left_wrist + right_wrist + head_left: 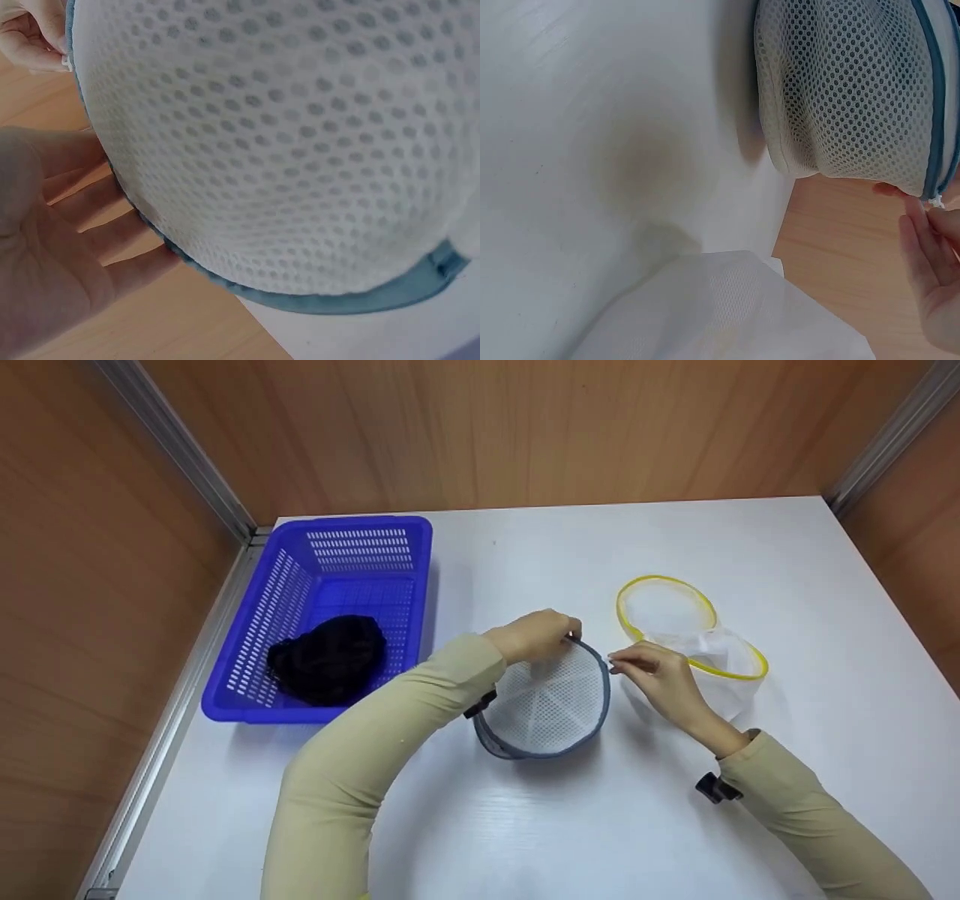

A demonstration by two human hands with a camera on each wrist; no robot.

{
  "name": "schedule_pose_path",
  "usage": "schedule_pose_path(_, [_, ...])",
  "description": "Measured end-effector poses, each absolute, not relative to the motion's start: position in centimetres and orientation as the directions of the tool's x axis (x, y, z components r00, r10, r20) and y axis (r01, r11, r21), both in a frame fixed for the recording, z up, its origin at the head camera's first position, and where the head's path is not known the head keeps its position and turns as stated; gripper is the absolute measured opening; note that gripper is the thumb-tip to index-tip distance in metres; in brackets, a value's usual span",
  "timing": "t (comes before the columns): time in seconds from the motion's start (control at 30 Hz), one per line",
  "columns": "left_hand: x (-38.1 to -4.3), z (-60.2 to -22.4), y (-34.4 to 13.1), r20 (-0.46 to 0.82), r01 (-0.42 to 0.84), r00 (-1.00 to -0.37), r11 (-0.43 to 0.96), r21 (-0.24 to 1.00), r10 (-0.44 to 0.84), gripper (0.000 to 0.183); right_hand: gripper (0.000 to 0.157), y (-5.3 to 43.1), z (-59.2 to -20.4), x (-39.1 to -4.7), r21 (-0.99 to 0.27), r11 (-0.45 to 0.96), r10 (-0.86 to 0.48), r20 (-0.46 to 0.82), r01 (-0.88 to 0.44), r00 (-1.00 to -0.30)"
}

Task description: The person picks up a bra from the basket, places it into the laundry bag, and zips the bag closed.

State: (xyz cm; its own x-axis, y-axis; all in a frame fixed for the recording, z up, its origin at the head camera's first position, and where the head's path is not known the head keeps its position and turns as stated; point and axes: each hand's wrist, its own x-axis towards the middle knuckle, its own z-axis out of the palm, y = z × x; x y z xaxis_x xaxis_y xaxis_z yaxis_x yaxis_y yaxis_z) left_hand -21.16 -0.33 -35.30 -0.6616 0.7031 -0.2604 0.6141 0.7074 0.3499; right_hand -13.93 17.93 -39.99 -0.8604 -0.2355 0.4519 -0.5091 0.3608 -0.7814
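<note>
A round white mesh laundry bag (547, 705) with a blue-grey zip rim stands on the white table in front of me. My left hand (534, 636) holds the bag's far rim; in the left wrist view its fingers (112, 238) reach the blue edge, and the thumb is hard to make out. At the rim's right side, my right hand (666, 684) pinches the small white zip pull (936, 201) between thumb and fingertips. Just beyond the right hand lies a sheer white bag (724, 694) with yellow trim, partly covered by that hand.
A blue plastic basket (424, 585) stands at the back left, with a bunched black cloth item (328, 660) inside. Wooden panels (525, 435) close off the back and sides of the white table (525, 825).
</note>
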Motion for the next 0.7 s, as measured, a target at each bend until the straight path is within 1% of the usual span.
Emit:
schedule_pose_path(0.17, [-21.0,-35.5,-0.8,-0.263,0.612,-0.656,0.702,0.363,0.708,0.022,0.01,17.9,-40.0,-14.0,-0.785,0.35,-0.241,0.453,-0.512,-0.859])
schedule_pose_path(0.3, [-20.8,-35.7,-1.2,-0.26,0.612,-0.649,0.694,0.379,0.715,0.021,0.01,17.8,-40.0,-14.0,-0.784,0.367,-0.242,0.439,-0.501,-0.865])
schedule_pose_path(0.57, [-20.1,-36.2,-1.9,-0.304,0.623,-0.607,0.677,0.392,0.734,0.021,0.011,17.9,-40.6,-14.1,-0.774,0.384,-0.251,0.436,-0.503,-0.864])
schedule_pose_path(0.7, [-19.7,-36.4,-2.4,-0.272,0.616,-0.616,0.668,0.418,0.739,0.02,0.013,18.4,-41.7,-14.6,-0.771,0.402,-0.244,0.43,-0.494,-0.869])
